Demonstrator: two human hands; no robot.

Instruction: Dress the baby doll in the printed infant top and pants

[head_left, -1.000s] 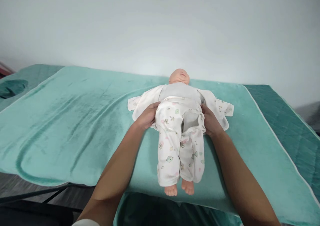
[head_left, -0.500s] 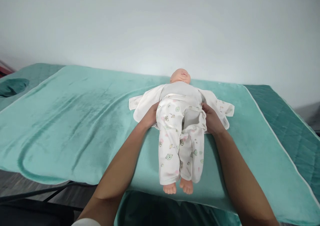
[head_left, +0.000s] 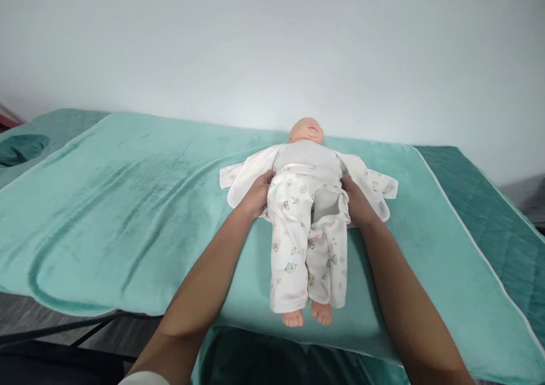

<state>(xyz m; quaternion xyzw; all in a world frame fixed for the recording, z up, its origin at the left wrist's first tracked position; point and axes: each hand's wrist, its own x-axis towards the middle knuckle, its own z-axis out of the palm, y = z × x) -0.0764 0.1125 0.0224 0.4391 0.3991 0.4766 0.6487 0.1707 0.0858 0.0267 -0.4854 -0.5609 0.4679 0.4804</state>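
Note:
A baby doll (head_left: 307,130) lies on its back on a teal blanket (head_left: 128,214), head toward the wall, bare feet near the front edge. It wears white printed trousers (head_left: 293,243) and lies on an open white jacket (head_left: 247,175) spread to both sides. My left hand (head_left: 256,195) grips the trousers' waistband at the doll's left-side hip in view. My right hand (head_left: 356,202) grips the waistband on the opposite hip. Both hands' fingers are curled on the fabric.
The blanket covers a table against a pale wall (head_left: 272,44). A darker quilted teal cover (head_left: 489,203) shows at the right, and a dark green cloth (head_left: 19,149) lies at the far left. Black table legs (head_left: 63,334) show below left.
The trousers' waistband has been drawn slightly higher up the doll's body, and the doll shifted a little. Both hands stay at the hips.

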